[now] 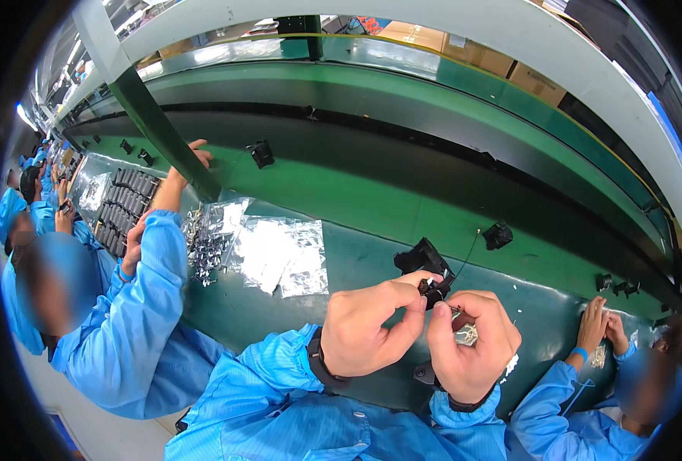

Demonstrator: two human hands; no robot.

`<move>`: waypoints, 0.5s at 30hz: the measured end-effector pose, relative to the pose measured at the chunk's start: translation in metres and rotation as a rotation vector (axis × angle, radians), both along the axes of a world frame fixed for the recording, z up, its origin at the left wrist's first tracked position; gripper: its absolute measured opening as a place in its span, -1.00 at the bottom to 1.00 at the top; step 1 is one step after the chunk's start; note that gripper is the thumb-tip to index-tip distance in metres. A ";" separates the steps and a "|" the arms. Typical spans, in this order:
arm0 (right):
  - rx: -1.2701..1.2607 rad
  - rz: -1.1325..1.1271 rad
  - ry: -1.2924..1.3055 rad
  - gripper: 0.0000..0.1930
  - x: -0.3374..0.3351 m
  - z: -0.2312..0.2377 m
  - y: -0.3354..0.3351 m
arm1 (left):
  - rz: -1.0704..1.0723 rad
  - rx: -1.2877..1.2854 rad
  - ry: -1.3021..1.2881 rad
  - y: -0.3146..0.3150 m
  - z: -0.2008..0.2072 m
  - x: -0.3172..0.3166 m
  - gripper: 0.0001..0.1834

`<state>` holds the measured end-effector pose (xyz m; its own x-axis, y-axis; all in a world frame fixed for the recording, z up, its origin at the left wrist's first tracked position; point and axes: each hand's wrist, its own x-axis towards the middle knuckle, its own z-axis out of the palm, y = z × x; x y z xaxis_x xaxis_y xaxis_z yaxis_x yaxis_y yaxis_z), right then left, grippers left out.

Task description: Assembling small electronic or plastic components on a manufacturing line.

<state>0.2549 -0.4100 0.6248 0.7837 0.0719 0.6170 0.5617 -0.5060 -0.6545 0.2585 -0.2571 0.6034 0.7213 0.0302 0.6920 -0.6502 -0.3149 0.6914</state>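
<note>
- Head view: a black housing point(425, 261) is held up over the green counter point(356, 261), between the near edge and the far edge, right of the middle.
- Left hand point(368, 326): thumb and forefinger grip the housing in a narrow pinch, with the rest of the fingers curled in toward the palm.
- Right hand point(477, 338): thumb and forefinger are drawn close together at the housing's lower end; whether they are closed on a piece, I cannot tell, as that spot is too small and partly hidden.
- Thin dark wire point(473, 247) slants up from beside the housing, toward the counter's far edge.
- Green strip point(371, 200) runs along the counter's far edge; on it sit a black part point(498, 236) beyond the hands and another black part point(261, 154) farther left.
- Brass-coloured pieces point(467, 335) show just beside the right hand's fingers, and white scraps point(511, 366) lie to the right of that hand.
- Clear bags point(279, 253) with pale contents lie flat on the counter, left of the hands, next to a heap of small dark and silvery pieces point(206, 246).
- Rows of dark parts point(129, 203) fill the counter's left end, near a co-worker in a blue sleeve point(160, 265), one of whose hands reaches over the green strip.
- Another co-worker's hands point(594, 326) are near the counter's right end, close to a small metallic pile point(598, 356).
</note>
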 end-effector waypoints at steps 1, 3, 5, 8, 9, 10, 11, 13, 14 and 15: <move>-0.012 0.004 -0.006 -0.81 0.000 0.000 0.000 | 0.001 0.000 0.001 0.000 0.000 0.000 -0.82; -0.037 0.023 -0.037 -0.80 -0.001 -0.001 0.001 | 0.019 0.024 0.054 0.002 0.002 -0.002 -0.83; -0.061 0.043 -0.068 -0.79 -0.001 -0.001 0.001 | 0.029 0.029 0.050 0.003 -0.002 -0.002 -0.83; -0.087 0.051 -0.056 -0.78 -0.003 0.002 0.001 | 0.035 0.036 0.045 0.005 -0.002 -0.002 -0.83; -0.081 0.053 -0.054 -0.79 -0.003 0.002 0.000 | 0.038 0.038 0.043 0.006 -0.002 -0.002 -0.83; -0.074 0.056 -0.053 -0.79 -0.003 0.002 0.000 | 0.040 0.037 0.045 0.006 -0.003 -0.002 -0.83; -0.075 0.059 -0.051 -0.79 -0.003 0.001 0.001 | 0.040 0.037 0.044 0.006 -0.003 -0.002 -0.83; -0.060 0.038 -0.037 -0.80 -0.004 0.001 0.002 | 0.042 0.035 0.045 0.006 -0.003 -0.002 -0.83; -0.060 0.041 -0.036 -0.80 -0.004 0.001 0.002 | 0.039 0.039 0.043 0.007 -0.003 -0.002 -0.82; -0.058 0.035 -0.041 -0.79 -0.004 0.001 0.003 | 0.035 0.043 0.041 0.007 -0.004 -0.002 -0.82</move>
<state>0.2510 -0.4072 0.6256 0.7542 0.1350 0.6426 0.6054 -0.5222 -0.6007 0.2570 -0.2500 0.5998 0.7478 0.0268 0.6634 -0.6101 -0.3666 0.7024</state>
